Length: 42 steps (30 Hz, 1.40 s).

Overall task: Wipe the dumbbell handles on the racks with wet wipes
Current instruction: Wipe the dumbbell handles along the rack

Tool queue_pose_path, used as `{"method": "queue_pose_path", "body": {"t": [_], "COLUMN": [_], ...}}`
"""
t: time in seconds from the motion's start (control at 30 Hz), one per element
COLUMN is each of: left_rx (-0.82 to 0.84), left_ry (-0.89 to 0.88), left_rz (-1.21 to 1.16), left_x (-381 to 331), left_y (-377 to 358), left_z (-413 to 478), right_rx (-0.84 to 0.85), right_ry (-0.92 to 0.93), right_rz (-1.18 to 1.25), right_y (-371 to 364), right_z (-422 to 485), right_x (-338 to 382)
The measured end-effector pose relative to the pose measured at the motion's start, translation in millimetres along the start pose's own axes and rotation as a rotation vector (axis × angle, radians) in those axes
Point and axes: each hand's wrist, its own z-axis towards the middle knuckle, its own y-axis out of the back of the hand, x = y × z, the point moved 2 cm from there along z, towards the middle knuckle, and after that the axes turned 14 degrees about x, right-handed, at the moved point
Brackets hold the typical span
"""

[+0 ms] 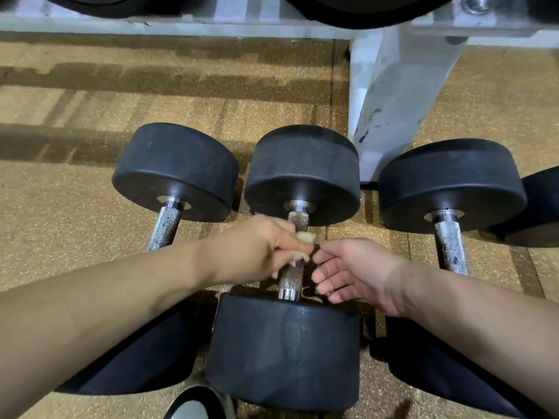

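Three black round-headed dumbbells lie side by side on the floor. The middle dumbbell (pixel 302 173) points toward me, its knurled metal handle (pixel 292 276) between my hands. My left hand (pixel 254 247) grips a crumpled, soiled wet wipe (pixel 304 240) against the upper part of that handle. My right hand (pixel 354 272) hovers just right of the handle with fingers loosely curled, holding nothing. The left dumbbell's handle (pixel 165 226) and the right dumbbell's handle (pixel 450 246) lie bare.
A white rack upright (pixel 390 95) stands behind the middle and right dumbbells; a white rack shelf (pixel 181 24) with black weights runs along the top. The floor (pixel 75 201) is speckled tan rubber. My knees and a shoe (pixel 196 403) are below.
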Motion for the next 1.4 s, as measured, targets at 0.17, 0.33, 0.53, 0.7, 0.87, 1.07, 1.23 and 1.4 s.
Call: {"method": "queue_pose_path", "body": {"t": [0.17, 0.33, 0.53, 0.7, 0.87, 1.07, 1.23, 1.4], "left_rx": [0.235, -0.153, -0.259, -0.315, -0.179, 0.317, -0.083, -0.309], "left_ry": [-0.015, 0.118, 0.121, 0.307, 0.138, 0.123, 0.0, 0.05], "left_rz": [0.039, 0.25, 0.449, -0.121, -0.068, -0.322, 0.032, 0.315], "left_x": [-4.4, 8.8, 2.3, 4.4, -5.9, -10.2, -3.1, -3.0], "left_y": [13.0, 17.3, 7.5, 1.1, -7.2, 5.2, 9.3, 4.9], "left_z": [-3.6, 2.7, 0.8, 6.6, -4.3, -16.9, 3.9, 23.2], "right_rx": [-0.008, -0.002, -0.003, 0.0, 0.011, 0.001, 0.013, -0.017], "right_ry": [-0.017, -0.021, -0.026, -0.024, -0.021, -0.022, -0.013, -0.005], "right_rz": [0.005, -0.021, -0.02, -0.026, -0.034, -0.014, -0.016, 0.012], "right_y": [2.9, -3.3, -6.1, -9.3, -11.4, -8.3, -13.4, -11.3], "right_z": [-1.9, -2.5, -1.7, 1.5, 4.6, 7.5, 8.4, 6.2], "right_x": [-1.7, 1.7, 4.9, 8.3, 10.4, 6.2, 4.5, 6.5]}}
